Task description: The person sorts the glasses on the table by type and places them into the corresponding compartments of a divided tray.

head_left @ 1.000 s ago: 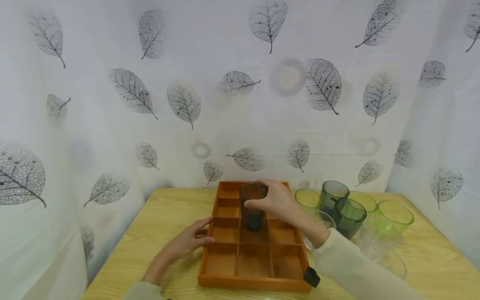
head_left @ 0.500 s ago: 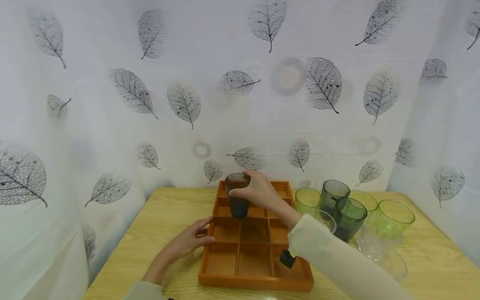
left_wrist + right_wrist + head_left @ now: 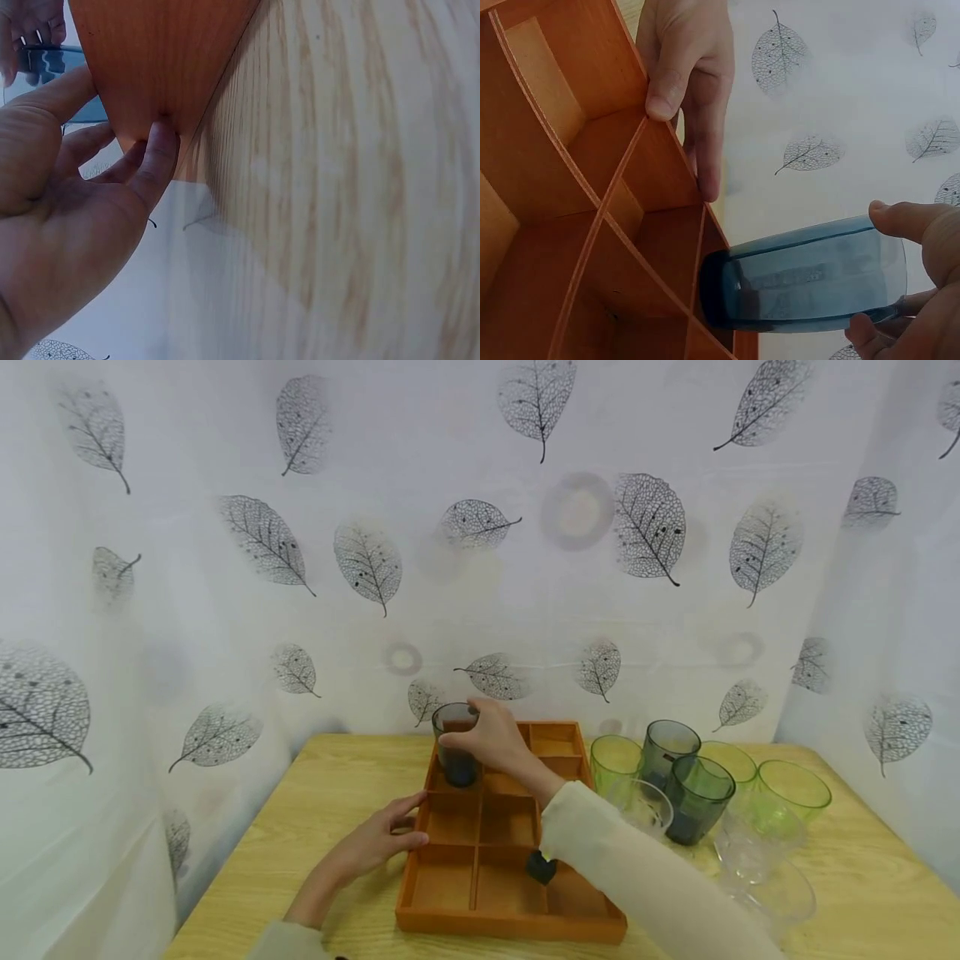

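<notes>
My right hand [image 3: 491,739] grips the rim of a smoky blue-grey drinking glass [image 3: 453,758], thumb on one side and fingers on the other. The glass stands nearly upright over the left column of an orange-brown wooden divided box [image 3: 513,929], at the second row from the back. In the right wrist view, its dark base [image 3: 716,292] sits within that compartment; whether it touches the floor I cannot tell. My left hand [image 3: 375,842] rests against the box's left wall. Its thumb touches the rim, and its fingers press the outer side [image 3: 165,60].
Right of the box stand several glasses: light green [image 3: 615,760], grey [image 3: 667,752], dark green [image 3: 697,797] and clear ones [image 3: 645,806]. They crowd together on the wooden table [image 3: 322,777]. A white leaf-print curtain [image 3: 465,602] hangs behind and at both sides.
My right hand has carried the grey glass left and toward the back, from the box's middle column to its left column. The left hand has stayed in place.
</notes>
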A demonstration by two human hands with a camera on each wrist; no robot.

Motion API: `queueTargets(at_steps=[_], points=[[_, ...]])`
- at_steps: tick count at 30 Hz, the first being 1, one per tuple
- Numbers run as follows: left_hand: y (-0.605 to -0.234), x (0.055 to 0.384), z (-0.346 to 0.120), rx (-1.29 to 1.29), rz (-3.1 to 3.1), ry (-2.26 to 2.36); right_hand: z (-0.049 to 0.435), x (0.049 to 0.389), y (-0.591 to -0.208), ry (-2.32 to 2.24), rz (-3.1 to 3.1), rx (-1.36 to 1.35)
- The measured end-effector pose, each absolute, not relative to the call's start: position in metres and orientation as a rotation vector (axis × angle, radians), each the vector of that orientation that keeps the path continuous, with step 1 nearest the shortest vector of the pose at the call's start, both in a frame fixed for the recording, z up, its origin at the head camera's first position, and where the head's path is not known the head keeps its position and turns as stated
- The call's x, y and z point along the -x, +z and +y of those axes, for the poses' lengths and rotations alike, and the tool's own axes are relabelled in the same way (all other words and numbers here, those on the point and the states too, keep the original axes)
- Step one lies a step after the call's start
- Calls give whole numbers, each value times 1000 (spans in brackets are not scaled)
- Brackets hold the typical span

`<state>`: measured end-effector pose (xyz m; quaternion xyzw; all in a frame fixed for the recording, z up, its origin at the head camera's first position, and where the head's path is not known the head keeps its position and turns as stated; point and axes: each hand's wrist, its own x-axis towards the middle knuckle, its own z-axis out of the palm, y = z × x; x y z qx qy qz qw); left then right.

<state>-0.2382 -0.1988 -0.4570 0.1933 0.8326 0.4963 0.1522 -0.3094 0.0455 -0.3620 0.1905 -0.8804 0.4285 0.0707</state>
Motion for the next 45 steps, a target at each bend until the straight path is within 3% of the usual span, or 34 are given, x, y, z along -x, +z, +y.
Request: queueTargets(at_steps=[11,22,45], points=[[-456,236,-198,-575,2383,1444,35,312,-382,1270,-2663,-528],[-459,238,-198,-532,2386,1441,39,310,-389,1308,-2707,-671],[-458,237,-196,-508,2395,1447,108,268,-377,1538,-2654,-641]])
